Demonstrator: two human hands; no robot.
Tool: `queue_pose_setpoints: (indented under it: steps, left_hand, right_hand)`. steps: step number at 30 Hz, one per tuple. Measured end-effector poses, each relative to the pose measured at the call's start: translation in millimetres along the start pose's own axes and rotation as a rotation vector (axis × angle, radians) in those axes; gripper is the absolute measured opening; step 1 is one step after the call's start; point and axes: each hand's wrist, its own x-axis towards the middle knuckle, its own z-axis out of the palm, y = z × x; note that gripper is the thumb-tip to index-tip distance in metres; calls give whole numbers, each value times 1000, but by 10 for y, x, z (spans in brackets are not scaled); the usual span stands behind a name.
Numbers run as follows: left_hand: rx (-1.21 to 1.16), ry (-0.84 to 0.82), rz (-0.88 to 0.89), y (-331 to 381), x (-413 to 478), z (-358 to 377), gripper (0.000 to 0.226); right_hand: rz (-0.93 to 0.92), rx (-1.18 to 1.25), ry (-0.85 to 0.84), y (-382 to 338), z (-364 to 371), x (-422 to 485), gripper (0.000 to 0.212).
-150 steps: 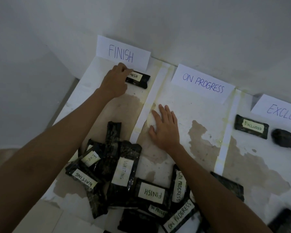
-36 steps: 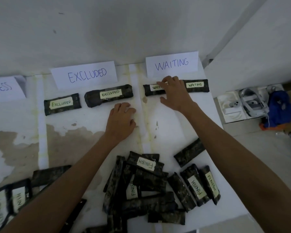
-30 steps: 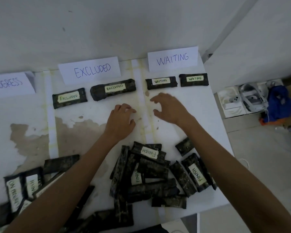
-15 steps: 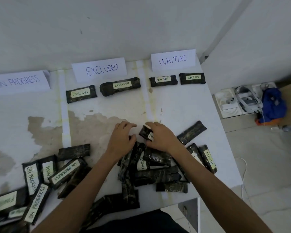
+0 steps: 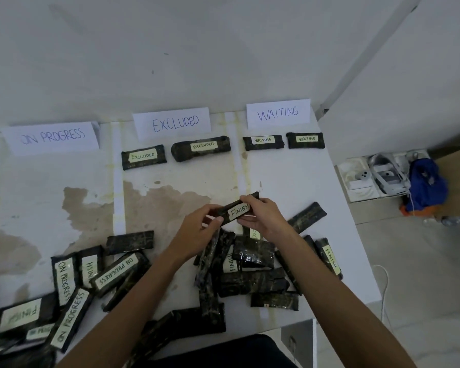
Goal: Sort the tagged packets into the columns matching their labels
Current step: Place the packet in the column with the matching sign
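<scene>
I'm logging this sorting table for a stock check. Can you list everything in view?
Column signs: three, white paper, against the wall.
EXCLUDED packets: two, dark, by the EXCLUDED sign.
WAITING packets: two, dark, by the WAITING sign.
FINISH packet: one, dark, held above the heap.
Unsorted packets: many, dark, some tags showing, heaped along the front edge.
Table: one, white and stained.
Blue bag: one, blue, floor at right.
Trays: several, white, floor beside the bag.
Hands: two; left hand and right hand each grip an end of the FINISH packet.
</scene>
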Motion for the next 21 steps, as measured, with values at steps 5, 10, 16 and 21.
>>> queue_pose_setpoints:
  steps: [5, 10, 16, 21]
  left_hand:
    - [-40, 92, -57, -54, -91, -180, 21]
    - [-134, 155, -182, -156, -185, -515, 22]
    - [85, 183, -72, -304, -437, -906, 54]
    - [644, 315, 181, -568, -605, -1361, 67]
  right_hand:
    - [-133, -290, -1, 48, 186, -100, 53]
    - [-710, -880, -163, 74, 318, -173, 69]
    - [-863, -976, -172, 171, 771, -243, 49]
    - [-892, -985, -216, 325, 1226, -308, 48]
